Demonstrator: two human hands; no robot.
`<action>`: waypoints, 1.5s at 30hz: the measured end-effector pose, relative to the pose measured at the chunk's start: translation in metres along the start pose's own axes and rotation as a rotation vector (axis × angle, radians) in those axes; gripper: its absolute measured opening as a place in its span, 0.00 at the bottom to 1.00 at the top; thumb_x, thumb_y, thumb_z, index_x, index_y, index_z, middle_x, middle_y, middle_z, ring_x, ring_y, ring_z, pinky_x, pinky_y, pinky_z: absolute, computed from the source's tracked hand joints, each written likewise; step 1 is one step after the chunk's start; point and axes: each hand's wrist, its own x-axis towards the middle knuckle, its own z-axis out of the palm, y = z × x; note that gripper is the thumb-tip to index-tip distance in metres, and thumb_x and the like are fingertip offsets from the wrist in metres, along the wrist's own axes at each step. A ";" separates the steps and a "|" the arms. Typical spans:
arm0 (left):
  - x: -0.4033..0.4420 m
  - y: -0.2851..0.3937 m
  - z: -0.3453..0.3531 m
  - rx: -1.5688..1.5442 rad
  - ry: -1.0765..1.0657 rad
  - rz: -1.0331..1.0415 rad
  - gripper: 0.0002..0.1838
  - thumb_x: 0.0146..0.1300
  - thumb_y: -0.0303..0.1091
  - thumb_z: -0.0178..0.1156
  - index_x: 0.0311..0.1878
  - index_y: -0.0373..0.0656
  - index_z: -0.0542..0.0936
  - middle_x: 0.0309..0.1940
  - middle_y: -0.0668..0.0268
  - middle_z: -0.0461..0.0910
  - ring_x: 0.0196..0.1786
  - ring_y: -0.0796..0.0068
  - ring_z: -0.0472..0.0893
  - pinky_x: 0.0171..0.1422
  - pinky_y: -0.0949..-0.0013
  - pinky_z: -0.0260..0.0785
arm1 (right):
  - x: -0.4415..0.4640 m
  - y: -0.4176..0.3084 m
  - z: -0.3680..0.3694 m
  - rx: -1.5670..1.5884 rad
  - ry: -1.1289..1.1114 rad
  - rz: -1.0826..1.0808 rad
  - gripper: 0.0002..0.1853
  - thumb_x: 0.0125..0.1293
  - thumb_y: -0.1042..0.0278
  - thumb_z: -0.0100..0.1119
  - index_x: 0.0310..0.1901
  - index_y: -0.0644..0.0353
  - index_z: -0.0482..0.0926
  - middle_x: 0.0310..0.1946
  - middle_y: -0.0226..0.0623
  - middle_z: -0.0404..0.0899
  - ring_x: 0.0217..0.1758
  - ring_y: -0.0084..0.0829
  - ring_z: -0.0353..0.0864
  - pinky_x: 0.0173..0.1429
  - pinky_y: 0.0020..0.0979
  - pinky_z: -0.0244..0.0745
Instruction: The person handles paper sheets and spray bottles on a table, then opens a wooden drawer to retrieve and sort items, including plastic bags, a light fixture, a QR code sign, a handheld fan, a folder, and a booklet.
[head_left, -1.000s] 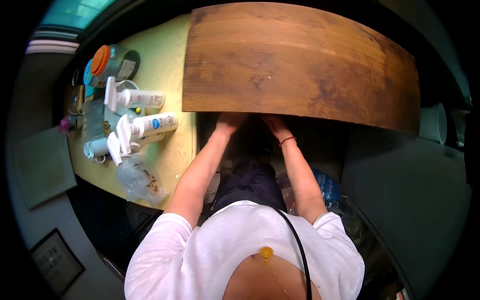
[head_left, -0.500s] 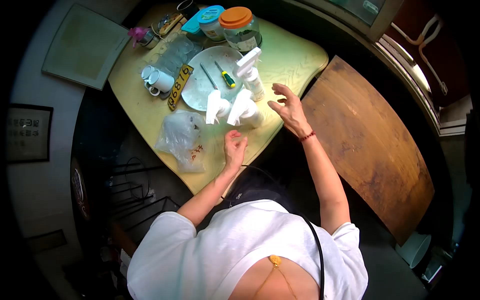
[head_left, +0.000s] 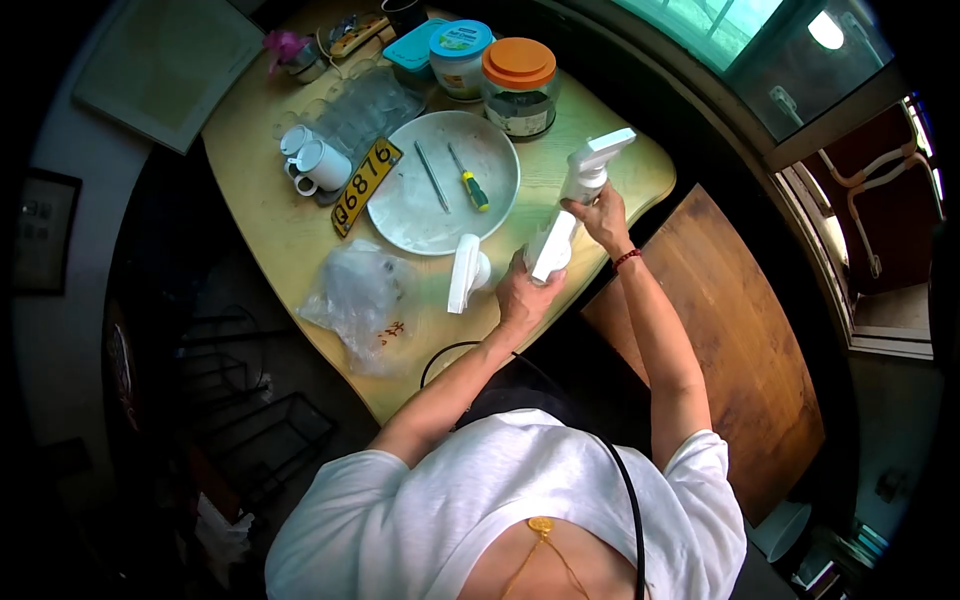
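Observation:
My left hand is closed around a white spray bottle, just beneath its trigger head. Beside it, my right hand grips a second spray bottle near the neck; its white nozzle points up and right. The hands and heads hide most of both bottles' bodies. A third spray bottle stands on the table left of my left hand, touched by neither hand. Behind the bottles lies a round white tray holding a metal rod and a green-and-yellow screwdriver.
Around the tray are a yellow number plate, white mugs, drinking glasses, an orange-lidded jar and a blue-lidded tub. A crumpled plastic bag lies front left. A brown wooden board is at the right.
Both hands, empty and partly curled before, have reached forward and closed on two spray bottles. The right bottle appears shifted and turned to the right. The view has also swung.

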 end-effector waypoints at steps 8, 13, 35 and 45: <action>0.143 0.070 0.051 -0.030 0.151 0.021 0.27 0.43 0.43 0.66 0.44 0.36 0.73 0.37 0.53 0.78 0.39 0.54 0.78 0.41 0.60 0.70 | 0.056 0.000 -0.091 -0.085 -0.051 -0.089 0.28 0.44 0.69 0.66 0.49 0.66 0.69 0.40 0.39 0.77 0.44 0.29 0.75 0.50 0.29 0.69; 0.213 0.051 0.099 -0.004 0.152 0.091 0.28 0.41 0.40 0.66 0.46 0.36 0.72 0.35 0.54 0.79 0.40 0.57 0.78 0.45 0.62 0.69 | 0.074 0.021 -0.090 0.116 -0.158 -0.106 0.31 0.44 0.73 0.66 0.52 0.64 0.67 0.46 0.35 0.74 0.49 0.28 0.71 0.56 0.30 0.65; 0.041 0.112 -0.001 -0.038 -0.268 0.232 0.16 0.52 0.21 0.58 0.46 0.36 0.72 0.47 0.56 0.73 0.37 0.68 0.79 0.43 0.69 0.71 | 0.108 0.016 -0.087 0.056 -0.231 -0.237 0.35 0.43 0.70 0.67 0.55 0.63 0.63 0.46 0.44 0.74 0.51 0.38 0.72 0.55 0.34 0.65; 0.002 0.112 -0.144 0.501 0.109 0.077 0.19 0.55 0.32 0.59 0.49 0.35 0.71 0.42 0.55 0.76 0.44 0.60 0.77 0.47 0.67 0.68 | 0.092 0.034 -0.074 -0.219 -0.075 -0.423 0.32 0.44 0.58 0.67 0.51 0.62 0.70 0.45 0.47 0.74 0.47 0.41 0.73 0.52 0.33 0.66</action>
